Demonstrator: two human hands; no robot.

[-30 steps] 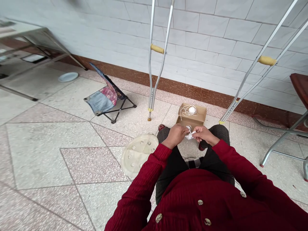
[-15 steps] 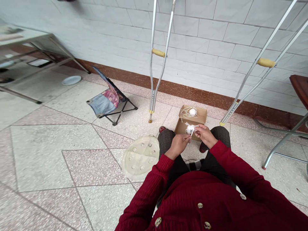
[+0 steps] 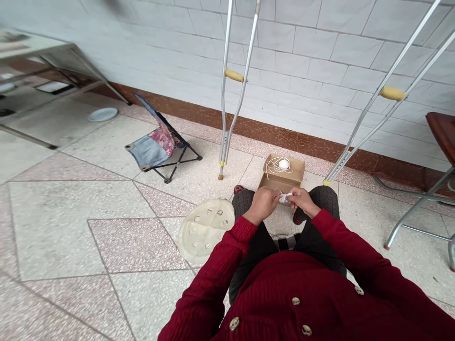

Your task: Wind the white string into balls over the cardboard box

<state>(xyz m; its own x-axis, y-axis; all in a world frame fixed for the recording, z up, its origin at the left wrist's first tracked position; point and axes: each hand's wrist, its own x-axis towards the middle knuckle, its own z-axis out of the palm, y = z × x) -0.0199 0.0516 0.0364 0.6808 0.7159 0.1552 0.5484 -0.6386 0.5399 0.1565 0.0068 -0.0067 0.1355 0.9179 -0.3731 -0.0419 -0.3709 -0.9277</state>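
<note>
My left hand [image 3: 262,203] and my right hand [image 3: 302,200] meet above my knees, fingers pinched together on a small white wad of thread or cotton [image 3: 285,197] held between them. Just beyond the hands an open cardboard box [image 3: 282,181] sits on the floor, with a white ball of thread [image 3: 283,164] and loose strands inside it. A pale round plate [image 3: 205,229] with several small lumps on it lies on the floor by my left knee. Red sleeves cover both arms.
Two metal crutches [image 3: 227,104] [image 3: 373,104] lean on the tiled wall. A small folding stool [image 3: 158,142] stands to the left, with a white dish [image 3: 103,114] and a folding table [image 3: 39,52] farther left. Metal chair legs [image 3: 415,208] stand at the right.
My left hand, which had dropped back toward my lap half a second ago, has come up again to meet the right hand on the white wad.
</note>
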